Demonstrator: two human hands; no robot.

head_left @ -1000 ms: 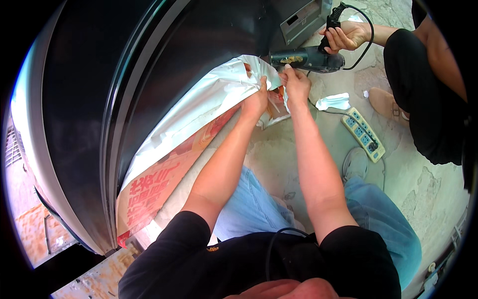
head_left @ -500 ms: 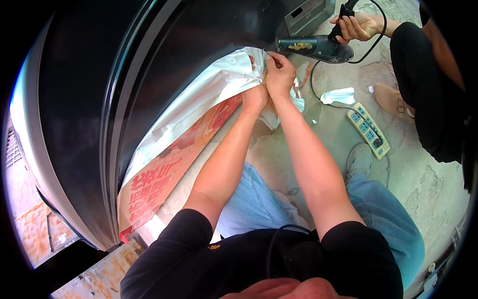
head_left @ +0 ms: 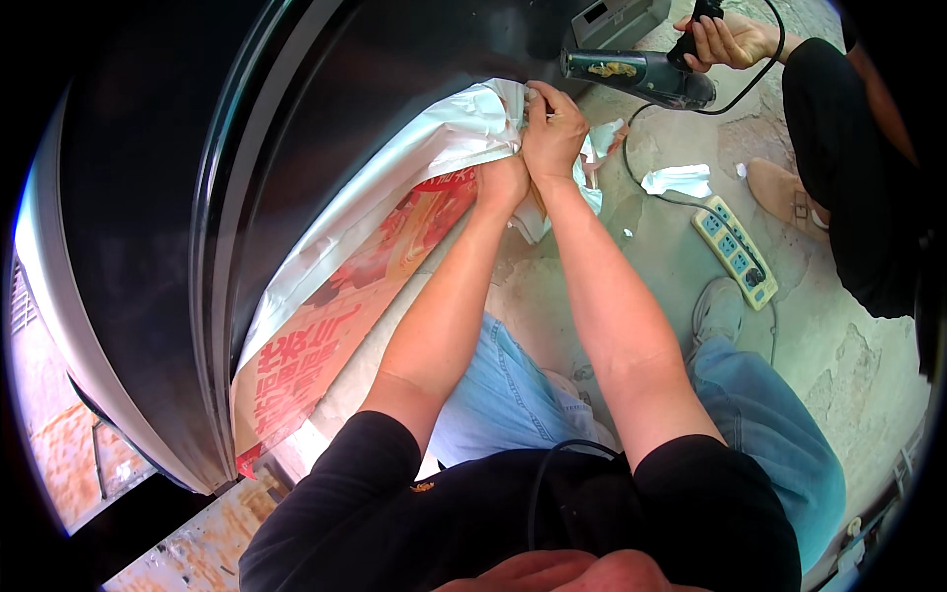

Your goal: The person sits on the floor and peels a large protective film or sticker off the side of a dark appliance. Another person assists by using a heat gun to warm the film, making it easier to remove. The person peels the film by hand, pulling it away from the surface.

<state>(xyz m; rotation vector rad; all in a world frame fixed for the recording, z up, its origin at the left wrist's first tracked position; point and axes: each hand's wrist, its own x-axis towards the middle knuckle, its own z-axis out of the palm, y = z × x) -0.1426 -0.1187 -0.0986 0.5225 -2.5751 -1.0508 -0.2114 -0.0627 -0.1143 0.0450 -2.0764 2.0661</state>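
A crinkled white sheet (head_left: 395,158) lies along the lower edge of a glossy dark curved panel (head_left: 326,128), which looks like a vehicle body panel. Beneath the sheet runs brown paper with red print (head_left: 306,345). My right hand (head_left: 554,133) is closed, its bent fingers pinching the sheet's far end against the panel edge. Right beside it, my left hand (head_left: 501,183) reaches in under the sheet; its fingers are mostly hidden there. Just to the right, a co-worker's hand (head_left: 725,41) holds a dark hair dryer (head_left: 636,77), its nozzle toward the panel near my right hand.
A yellowish power strip (head_left: 735,254) with a plug in it lies on the stained concrete floor (head_left: 651,276), and a black cord (head_left: 631,163) loops nearby. A white scrap (head_left: 678,181) lies beside the co-worker's tan shoe (head_left: 784,197). At the top stands a grey box (head_left: 617,22).
My right hand has shifted slightly up along the sheet's end, its fingers more curled over the edge. The co-worker's hair dryer has moved a little up and right.
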